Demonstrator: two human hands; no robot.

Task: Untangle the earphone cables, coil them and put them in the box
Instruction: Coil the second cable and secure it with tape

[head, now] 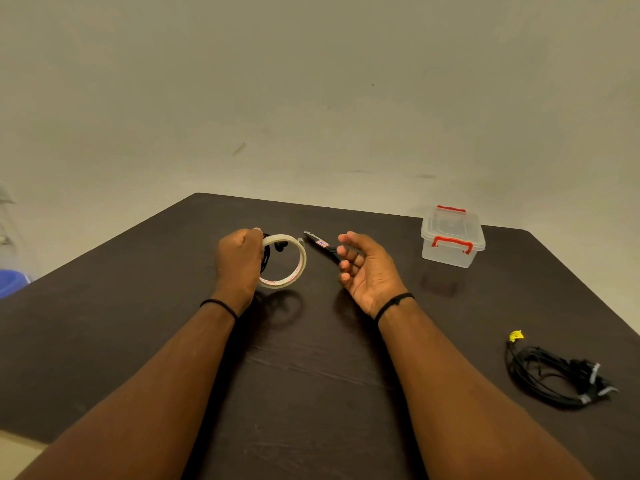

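My left hand (239, 259) is raised above the dark table (311, 358) and grips a roll of pale tape (294, 261) together with a black coiled earphone cable (266, 258), whose earbuds show inside the ring. My right hand (367, 268) hovers to the right of the tape, palm turned inward, fingers loosely curled, holding nothing. A second bundle of black earphone cables (554, 375) with a yellow tag and grey tape wraps lies at the right. The clear plastic box (452, 237) with red clasps stands at the far right, its lid on.
Black scissors (320, 244) lie on the table between my hands, partly hidden behind my right fingers. A blue object (12, 282) sits off the table's left edge. A plain wall stands behind the table.
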